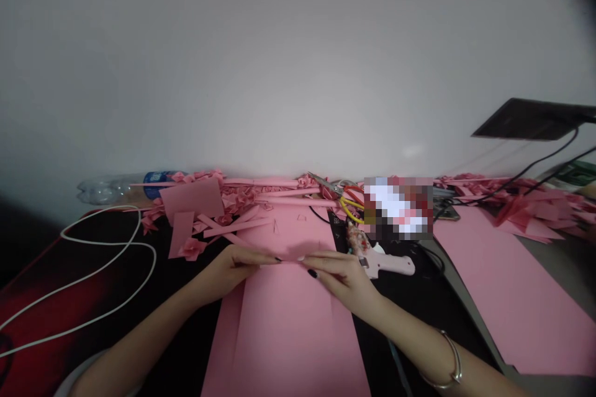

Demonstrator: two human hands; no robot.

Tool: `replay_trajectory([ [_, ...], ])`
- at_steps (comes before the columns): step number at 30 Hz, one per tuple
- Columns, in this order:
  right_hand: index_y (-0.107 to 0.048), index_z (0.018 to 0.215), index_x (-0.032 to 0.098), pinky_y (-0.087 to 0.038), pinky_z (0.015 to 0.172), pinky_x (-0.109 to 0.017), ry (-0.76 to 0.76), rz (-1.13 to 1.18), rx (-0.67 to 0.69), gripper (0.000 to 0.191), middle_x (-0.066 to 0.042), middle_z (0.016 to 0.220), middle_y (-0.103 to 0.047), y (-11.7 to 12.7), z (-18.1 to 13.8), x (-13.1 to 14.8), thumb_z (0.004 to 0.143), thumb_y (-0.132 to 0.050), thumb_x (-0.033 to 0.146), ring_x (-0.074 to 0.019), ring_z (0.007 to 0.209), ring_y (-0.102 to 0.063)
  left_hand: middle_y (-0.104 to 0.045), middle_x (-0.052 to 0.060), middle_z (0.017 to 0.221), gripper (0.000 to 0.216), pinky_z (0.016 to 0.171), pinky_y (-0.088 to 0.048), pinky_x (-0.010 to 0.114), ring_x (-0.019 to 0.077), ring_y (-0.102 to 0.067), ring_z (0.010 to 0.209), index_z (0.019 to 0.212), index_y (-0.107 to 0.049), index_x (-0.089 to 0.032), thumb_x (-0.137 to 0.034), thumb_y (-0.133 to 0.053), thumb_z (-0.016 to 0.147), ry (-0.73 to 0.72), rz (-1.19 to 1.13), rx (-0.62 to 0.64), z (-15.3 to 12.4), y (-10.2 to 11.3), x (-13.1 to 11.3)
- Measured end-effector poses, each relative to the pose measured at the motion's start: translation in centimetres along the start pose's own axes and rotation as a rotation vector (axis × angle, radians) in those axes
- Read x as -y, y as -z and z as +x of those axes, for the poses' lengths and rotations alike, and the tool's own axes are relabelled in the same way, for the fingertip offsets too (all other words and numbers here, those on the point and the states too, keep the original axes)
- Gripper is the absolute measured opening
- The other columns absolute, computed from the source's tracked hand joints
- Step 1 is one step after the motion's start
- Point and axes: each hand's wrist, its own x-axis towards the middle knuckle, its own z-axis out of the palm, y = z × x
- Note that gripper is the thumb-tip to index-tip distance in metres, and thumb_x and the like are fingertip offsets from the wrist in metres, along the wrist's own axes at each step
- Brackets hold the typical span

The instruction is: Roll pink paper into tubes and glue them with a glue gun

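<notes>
My left hand (239,267) and my right hand (344,276) meet fingertip to fingertip over a pink paper sheet (293,329) in the middle of the table. Pinched between the fingers of both hands is a thin pink paper strip (291,262), seen almost edge-on. Its colour blends with the sheet beneath, and the fingers hide both its ends. Both hands are closed, fingers pressed together. Just beyond my right hand lies a white-handled tool (393,263), perhaps a cutter.
Pink paper scraps and folded pieces (195,201) line the wall, with a clear plastic bottle (112,189) at left. Yellow-handled scissors (351,208) lie behind my right hand. A white cable (153,254) loops at left. Another pink sheet (512,291) is at right.
</notes>
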Motion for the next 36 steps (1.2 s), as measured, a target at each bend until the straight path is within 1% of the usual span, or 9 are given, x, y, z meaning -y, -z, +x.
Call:
replay_trajectory([
  [4, -0.071, 0.102, 0.023, -0.053, 0.084, -0.034, -0.207, 0.216, -0.047, 0.022, -0.005, 0.1, -0.073, -1.0, -0.3, 0.0, 0.087, -0.055, 0.021, -0.0187, 0.094, -0.067, -0.071, 0.003, 0.106, 0.028, 0.096, -0.046, 0.029, 0.0186, -0.063, 0.106, 0.098, -0.073, -0.026, -0.011, -0.054, 0.083, -0.03, -0.017, 0.003, 0.0, 0.0, -0.2],
  [6, -0.073, 0.098, 0.024, -0.053, 0.085, -0.036, -0.285, 0.305, -0.065, 0.019, -0.004, 0.098, -0.073, -1.3, -0.4, -0.2, 0.084, -0.059, 0.025, -0.02, 0.093, -0.067, -0.071, 0.004, 0.106, 0.025, 0.096, -0.047, 0.031, 0.0197, -0.063, 0.105, 0.098, -0.074, -0.024, -0.014, -0.055, 0.085, -0.041, -0.038, 0.012, 0.0, 0.0, -0.2],
  [9, -0.073, 0.094, 0.025, -0.053, 0.086, -0.04, -0.357, 0.385, -0.069, 0.017, -0.003, 0.096, -0.074, -1.3, -0.4, -0.4, 0.08, -0.065, 0.029, -0.0213, 0.092, -0.068, -0.071, 0.006, 0.106, 0.021, 0.095, -0.048, 0.034, 0.0211, -0.063, 0.104, 0.097, -0.074, -0.022, -0.017, -0.056, 0.086, -0.047, -0.068, 0.031, 0.0, 0.1, -0.3],
  [13, -0.073, 0.095, 0.026, -0.05, 0.089, -0.044, -0.42, 0.44, -0.068, 0.02, -0.004, 0.098, -0.073, -1.1, -0.2, -0.4, 0.077, -0.067, 0.032, -0.023, 0.096, -0.067, -0.071, 0.007, 0.107, 0.019, 0.096, -0.047, 0.037, 0.0221, -0.063, 0.104, 0.096, -0.074, -0.021, -0.022, -0.058, 0.086, -0.037, -0.08, 0.031, 0.0, 0.1, -0.3],
  [17, -0.073, 0.097, 0.025, -0.047, 0.093, -0.045, -0.441, 0.482, -0.051, 0.024, -0.004, 0.101, -0.073, -1.1, -0.1, -0.4, 0.075, -0.07, 0.034, -0.0237, 0.099, -0.066, -0.072, 0.007, 0.104, 0.018, 0.095, -0.048, 0.038, 0.0223, -0.065, 0.102, 0.094, -0.074, -0.021, -0.025, -0.059, 0.086, -0.035, -0.088, 0.012, 0.1, 0.0, -0.4],
  [22, -0.071, 0.104, 0.024, -0.044, 0.096, -0.046, -0.459, 0.519, -0.013, 0.027, -0.005, 0.105, -0.071, -1.0, -0.2, -0.6, 0.086, -0.057, 0.04, -0.0229, 0.104, -0.063, -0.072, 0.006, 0.105, 0.017, 0.095, -0.048, 0.034, 0.0212, -0.064, 0.103, 0.094, -0.074, -0.022, -0.023, -0.059, 0.086, -0.049, -0.084, 0.015, 0.0, -0.1, -0.4],
  [27, -0.071, 0.104, 0.023, -0.044, 0.097, -0.043, -0.45, 0.472, 0.057, 0.027, -0.005, 0.107, -0.07, -0.9, 0.0, -0.5, 0.082, -0.063, 0.037, -0.0219, 0.103, -0.063, -0.072, 0.006, 0.104, 0.019, 0.095, -0.047, 0.035, 0.0226, -0.064, 0.103, 0.094, -0.074, -0.02, -0.023, -0.057, 0.087, -0.061, -0.08, 0.013, 0.0, -0.2, -0.5],
  [32, -0.07, 0.106, 0.022, -0.047, 0.093, -0.042, -0.448, 0.517, 0.088, 0.029, -0.004, 0.102, -0.072, -0.9, 0.2, 0.0, 0.081, -0.063, 0.035, -0.0214, 0.098, -0.065, -0.072, 0.005, 0.104, 0.018, 0.095, -0.048, 0.035, 0.0215, -0.064, 0.103, 0.093, -0.074, -0.022, -0.02, -0.059, 0.084, -0.019, -0.121, -0.008, -0.1, -0.3, -0.1],
  [36, -0.069, 0.108, 0.024, -0.05, 0.09, -0.041, -0.419, 0.487, 0.075, 0.027, -0.003, 0.102, -0.072, -1.2, 0.1, 0.4, 0.084, -0.059, 0.033, -0.0214, 0.098, -0.066, -0.071, 0.005, 0.107, 0.021, 0.093, -0.049, 0.035, 0.0223, -0.064, 0.103, 0.1, -0.072, -0.021, -0.021, -0.06, 0.082, 0.073, -0.092, -0.035, -0.2, -0.3, -0.4],
])
